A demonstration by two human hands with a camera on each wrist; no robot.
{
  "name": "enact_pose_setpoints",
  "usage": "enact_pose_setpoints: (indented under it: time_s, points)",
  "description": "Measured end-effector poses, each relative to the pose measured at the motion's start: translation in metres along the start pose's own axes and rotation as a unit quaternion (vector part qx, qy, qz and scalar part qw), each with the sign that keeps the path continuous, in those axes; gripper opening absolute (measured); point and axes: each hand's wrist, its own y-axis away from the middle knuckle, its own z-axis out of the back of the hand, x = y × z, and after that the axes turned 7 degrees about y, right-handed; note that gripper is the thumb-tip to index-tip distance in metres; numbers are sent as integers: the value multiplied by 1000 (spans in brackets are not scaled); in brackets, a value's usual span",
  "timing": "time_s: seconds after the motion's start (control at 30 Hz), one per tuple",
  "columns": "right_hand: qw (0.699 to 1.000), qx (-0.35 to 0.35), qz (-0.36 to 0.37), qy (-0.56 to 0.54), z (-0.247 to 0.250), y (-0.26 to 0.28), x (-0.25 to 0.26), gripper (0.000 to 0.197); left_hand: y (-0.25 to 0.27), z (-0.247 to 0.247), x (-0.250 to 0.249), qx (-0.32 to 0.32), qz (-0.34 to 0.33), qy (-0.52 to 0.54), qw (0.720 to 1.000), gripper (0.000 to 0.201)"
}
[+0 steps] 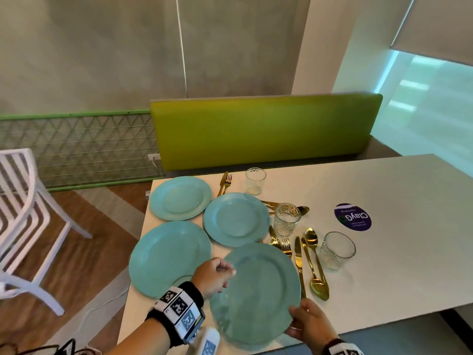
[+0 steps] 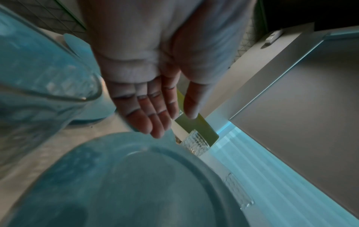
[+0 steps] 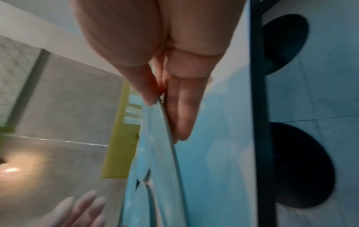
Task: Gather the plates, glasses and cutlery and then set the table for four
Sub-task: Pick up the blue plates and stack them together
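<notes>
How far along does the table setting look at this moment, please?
Gathering looks mostly done: teal plates, glasses and gold cutlery sit bunched at one end. The right hand pinches the nearest plate; the left hand is open. Four places remain unset.

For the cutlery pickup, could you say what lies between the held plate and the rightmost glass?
In the head view, a gold knife and two gold spoons lie there, side by side.

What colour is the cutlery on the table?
Gold cutlery; it shows best in the head view.
</notes>
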Motion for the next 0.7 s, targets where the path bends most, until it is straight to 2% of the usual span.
enact_pose_setpoints:
  time_s: [0.1, 0.27, 0.37, 0.43, 0.47, 0.53, 0.6, 0.7]
  points:
    - [996, 24, 74, 32, 11, 18, 31, 21, 0, 3, -12, -33, -16, 18, 999, 6]
    - [984, 33, 167, 44, 17, 31, 100, 17, -5, 21, -33, -168, -35, 24, 985, 46]
    - [978, 57, 199, 21, 1, 29, 138, 16, -8, 40, -41, -213, -25, 84, 973, 67]
    - [976, 81, 203, 11, -16, 24, 153, 10, -12, 55, -43, -183, -16, 180, 966, 74]
    - [975, 94, 203, 8, -27, 22, 158, 10, -14, 62, -42, -156, -11, 249, 956, 72]
    - [974, 115, 195, 7, -48, 15, 166, 12, -13, 77, -44, -113, -6, 375, 920, 52]
    - [974, 126, 187, 6, -69, 7, 172, 12, -13, 94, -46, -92, -3, 416, 905, 47]
    - [974, 155, 163, 15, -99, -12, 176, 14, -18, 128, -52, -103, -33, 408, 906, 46]
